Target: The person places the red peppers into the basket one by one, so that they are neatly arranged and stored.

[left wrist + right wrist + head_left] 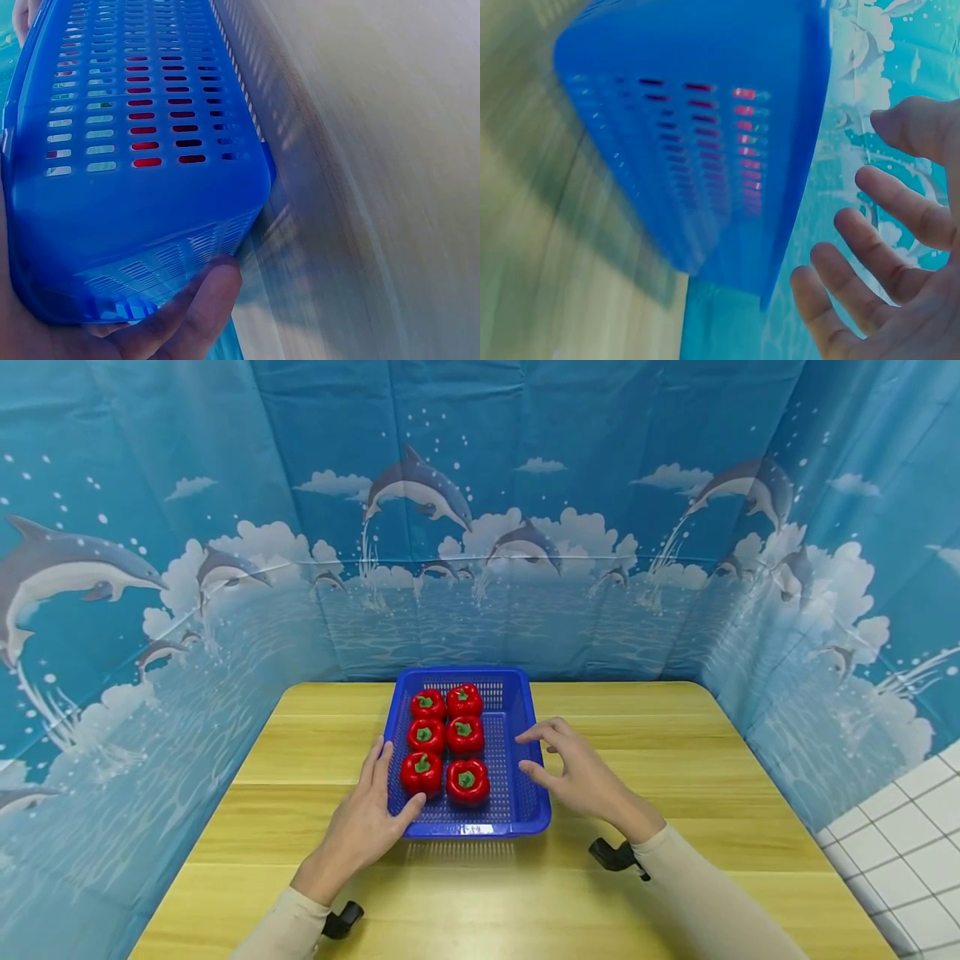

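Note:
A blue plastic basket with slotted walls stands on the wooden table. Inside it, several red bell peppers with green stems sit in two columns, toward the left and middle. My left hand grips the basket's left front corner, the thumb along the front rim and the fingers along the outer left side. In the left wrist view, fingertips curl against the slotted wall. My right hand hovers by the right rim with its fingers spread and holds nothing. The right wrist view shows its fingers apart from the basket.
The wooden table extends on both sides of the basket. A blue curtain printed with dolphins hangs behind the table and along its sides. White tiles show at the lower right. Each wrist carries a black mount.

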Available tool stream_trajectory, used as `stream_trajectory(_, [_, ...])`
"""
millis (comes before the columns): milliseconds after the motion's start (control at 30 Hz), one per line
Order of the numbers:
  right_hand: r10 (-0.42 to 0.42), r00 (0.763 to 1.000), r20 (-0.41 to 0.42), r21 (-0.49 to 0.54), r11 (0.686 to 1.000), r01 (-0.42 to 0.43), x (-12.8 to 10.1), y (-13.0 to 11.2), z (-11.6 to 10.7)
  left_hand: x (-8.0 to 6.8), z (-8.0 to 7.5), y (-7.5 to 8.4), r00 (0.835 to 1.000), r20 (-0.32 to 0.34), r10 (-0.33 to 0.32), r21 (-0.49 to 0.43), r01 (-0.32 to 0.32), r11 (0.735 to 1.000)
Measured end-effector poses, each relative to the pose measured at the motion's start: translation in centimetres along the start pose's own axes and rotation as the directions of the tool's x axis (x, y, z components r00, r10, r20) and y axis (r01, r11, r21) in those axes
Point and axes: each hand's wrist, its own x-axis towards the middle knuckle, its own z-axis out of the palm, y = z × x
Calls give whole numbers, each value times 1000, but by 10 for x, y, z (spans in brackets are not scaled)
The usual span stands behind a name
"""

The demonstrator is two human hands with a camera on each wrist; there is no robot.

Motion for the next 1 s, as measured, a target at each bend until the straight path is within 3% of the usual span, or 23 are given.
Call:
stream_trajectory(633, [-10,986,-166,-183,983,-21,-59,47,-20,2,-9,-3,996,87,-23,-55,28,998])
stream_trajectory(833, [-28,982,-186,-355,934,-41,-68,55,-38,4,-20,-8,998,52,18,-23,-17,1000])
stream_trajectory(1000, [15,989,-149,-461,884,-83,-71,54,-56,9,-36,-7,999,0,44,92,-44,995])
